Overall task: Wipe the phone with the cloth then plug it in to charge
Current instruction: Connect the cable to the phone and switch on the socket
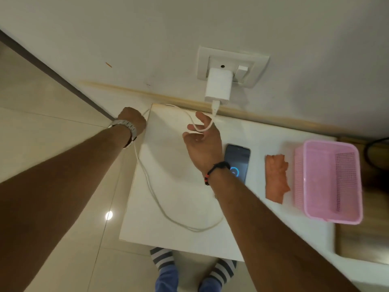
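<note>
The phone (239, 157) lies face up on the white table (181, 199), its screen lit with a round charging symbol; my right wrist hides its near end. An orange cloth (276, 178) lies flat to the phone's right. A white charger (219, 85) sits in the wall socket (231, 64). Its white cable (155, 199) loops over the table toward the phone. My right hand (202, 142) hovers left of the phone, fingers spread, the cable draped across them. My left hand (132, 121) is a fist at the table's far left corner, closed around the cable there.
A pink plastic basket (328, 182) stands at the table's right end, beside the cloth. The wall runs close behind the table. Glossy floor tiles (63, 114) lie to the left. My feet in striped socks (164, 260) show below the table's near edge.
</note>
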### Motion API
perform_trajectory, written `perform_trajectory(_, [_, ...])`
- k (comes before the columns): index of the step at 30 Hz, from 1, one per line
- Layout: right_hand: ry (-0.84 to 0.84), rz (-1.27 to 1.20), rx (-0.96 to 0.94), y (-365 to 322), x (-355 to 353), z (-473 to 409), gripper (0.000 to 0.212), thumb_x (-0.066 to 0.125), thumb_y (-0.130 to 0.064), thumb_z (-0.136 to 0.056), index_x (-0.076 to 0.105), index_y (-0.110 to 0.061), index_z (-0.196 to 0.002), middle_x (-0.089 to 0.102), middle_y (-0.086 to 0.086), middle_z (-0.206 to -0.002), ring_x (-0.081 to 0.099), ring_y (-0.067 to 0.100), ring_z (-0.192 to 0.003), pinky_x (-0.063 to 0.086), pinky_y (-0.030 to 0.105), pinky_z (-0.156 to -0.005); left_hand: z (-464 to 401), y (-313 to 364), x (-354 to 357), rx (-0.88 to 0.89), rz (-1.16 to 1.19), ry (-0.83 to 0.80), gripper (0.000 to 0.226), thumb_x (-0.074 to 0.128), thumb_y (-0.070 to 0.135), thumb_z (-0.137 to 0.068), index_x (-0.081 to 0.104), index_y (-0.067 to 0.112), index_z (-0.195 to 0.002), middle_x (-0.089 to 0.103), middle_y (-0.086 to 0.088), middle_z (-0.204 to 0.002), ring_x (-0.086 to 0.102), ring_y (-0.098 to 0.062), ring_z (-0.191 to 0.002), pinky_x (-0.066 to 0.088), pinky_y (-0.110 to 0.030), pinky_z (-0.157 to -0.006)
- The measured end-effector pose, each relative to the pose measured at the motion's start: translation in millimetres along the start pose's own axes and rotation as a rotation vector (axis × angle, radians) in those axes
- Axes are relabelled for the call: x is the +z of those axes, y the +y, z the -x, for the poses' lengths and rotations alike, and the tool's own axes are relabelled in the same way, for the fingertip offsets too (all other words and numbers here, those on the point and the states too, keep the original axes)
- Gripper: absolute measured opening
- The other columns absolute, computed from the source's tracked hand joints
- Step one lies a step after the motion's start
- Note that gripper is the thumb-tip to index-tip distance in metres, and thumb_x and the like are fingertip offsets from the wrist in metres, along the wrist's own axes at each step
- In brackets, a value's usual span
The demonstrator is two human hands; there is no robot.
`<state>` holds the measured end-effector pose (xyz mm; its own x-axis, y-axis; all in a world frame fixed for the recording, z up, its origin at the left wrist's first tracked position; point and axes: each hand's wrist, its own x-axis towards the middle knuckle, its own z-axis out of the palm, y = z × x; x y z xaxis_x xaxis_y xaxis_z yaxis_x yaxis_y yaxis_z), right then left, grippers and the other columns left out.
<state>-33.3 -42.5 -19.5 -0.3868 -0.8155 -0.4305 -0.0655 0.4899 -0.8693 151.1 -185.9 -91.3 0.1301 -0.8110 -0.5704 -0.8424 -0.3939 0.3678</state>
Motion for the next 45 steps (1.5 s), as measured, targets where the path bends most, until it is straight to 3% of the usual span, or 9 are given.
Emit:
perform_trajectory(6, [0.248,0.153,0.029,52.5,-30.6,88.1,0.016,0.078,-0.027,-0.081,0.066,-0.029,-0.091,0.068,-0.013,-0.077,0.064,0.001,-0.071,0.049,0.007,-0.064,57.2,-19.0,5.6,0.138,0.068,0.234,0.024,0.055,0.013,-0.099,0.063,0.006,-0.12,0.063,-0.018,-0.121,0.054,-0.041,-0.128,0.044,-0.037,-0.1])
perform_trajectory(8, [0.386,0.219,0.136,81.4,-48.5,120.0,0.018,0.081,-0.028,-0.078,0.063,-0.028,-0.08,0.066,-0.009,-0.069,0.063,0.003,-0.069,0.044,0.004,-0.06,90.8,-23.6,9.4,0.308,0.052,0.408,0.031,0.061,0.008,-0.094,0.063,-0.003,-0.123,0.064,-0.025,-0.119,0.058,-0.043,-0.116,0.045,-0.043,-0.1])
perform_trajectory(10, [0.474,0.249,0.294,107.3,-65.0,142.5,0.023,0.083,-0.031,-0.077,0.06,-0.027,-0.078,0.066,-0.007,-0.071,0.063,0.006,-0.071,0.039,0.008,-0.056,126.4,-24.8,19.8,0.463,0.092,0.484,0.016,0.065,0.006,-0.089,0.068,-0.001,-0.103,0.067,-0.019,-0.098,0.062,-0.037,-0.093,0.048,-0.041,-0.086])
perform_trajectory(13, [0.452,0.322,0.441,129.8,-75.4,158.9,0.029,0.082,-0.047,-0.075,0.061,-0.03,-0.087,0.065,-0.011,-0.083,0.063,0.01,-0.081,0.034,0.011,-0.059,192.5,-25.0,51.0,0.619,0.106,0.272,0.007,0.067,0.01,-0.086,0.066,0.01,-0.079,0.064,-0.003,-0.076,0.057,-0.023,-0.07,0.047,-0.037,-0.07])
perform_trajectory(16, [0.373,0.431,0.405,136.8,-78.2,160.2,0.033,0.077,-0.059,-0.075,0.062,-0.033,-0.089,0.062,-0.014,-0.084,0.057,0.001,-0.078,0.034,0.011,-0.059,247.8,-31.9,95.3,0.667,-0.013,0.013,0.009,0.064,0.023,-0.085,0.069,0.017,-0.081,0.067,0.001,-0.078,0.063,-0.024,-0.072,0.052,-0.043,-0.071])
perform_trajectory(20, [0.302,0.514,0.358,141.1,-79.4,157.8,0.021,0.071,-0.052,-0.084,0.067,-0.031,-0.086,0.065,-0.014,-0.084,0.059,0.003,-0.075,0.041,0.013,-0.061,284.3,-47.8,140.0,0.723,-0.256,-0.141,0.014,0.064,0.028,-0.079,0.071,0.019,-0.086,0.067,0.0,-0.085,0.066,-0.028,-0.079,0.052,-0.044,-0.068])
perform_trajectory(25, [0.3,0.502,0.364,145.7,-84.2,153.5,0.017,0.07,-0.045,-0.086,0.073,-0.029,-0.089,0.07,-0.012,-0.087,0.066,0.01,-0.08,0.06,0.029,-0.077,295.1,-52.7,159.9,0.715,-0.398,-0.162,0.013,0.065,0.027,-0.076,0.071,0.022,-0.086,0.066,0.001,-0.087,0.064,-0.026,-0.081,0.051,-0.043,-0.07])
perform_trajectory(36, [0.306,0.448,0.366,148.8,-87.9,151.5,0.015,0.072,-0.043,-0.085,0.073,-0.028,-0.088,0.071,-0.012,-0.086,0.065,0.007,-0.077,0.059,0.027,-0.078,291.3,-43.6,158.7,0.781,-0.491,-0.114,0.011,0.082,0.018,-0.072,0.072,0.022,-0.073,0.063,0.002,-0.07,0.063,-0.026,-0.066,0.051,-0.039,-0.063])
perform_trajectory(45, [0.295,0.42,0.362,151.5,-88.3,149.9,0.016,0.071,-0.044,-0.087,0.071,-0.028,-0.088,0.069,-0.011,-0.085,0.063,0.006,-0.075,0.052,0.018,-0.073,291.6,-44.7,163.4,0.741,-0.484,-0.148,0.006,0.075,0.025,-0.079,0.072,0.024,-0.084,0.067,0.003,-0.08,0.064,-0.024,-0.076,0.051,-0.04,-0.073])
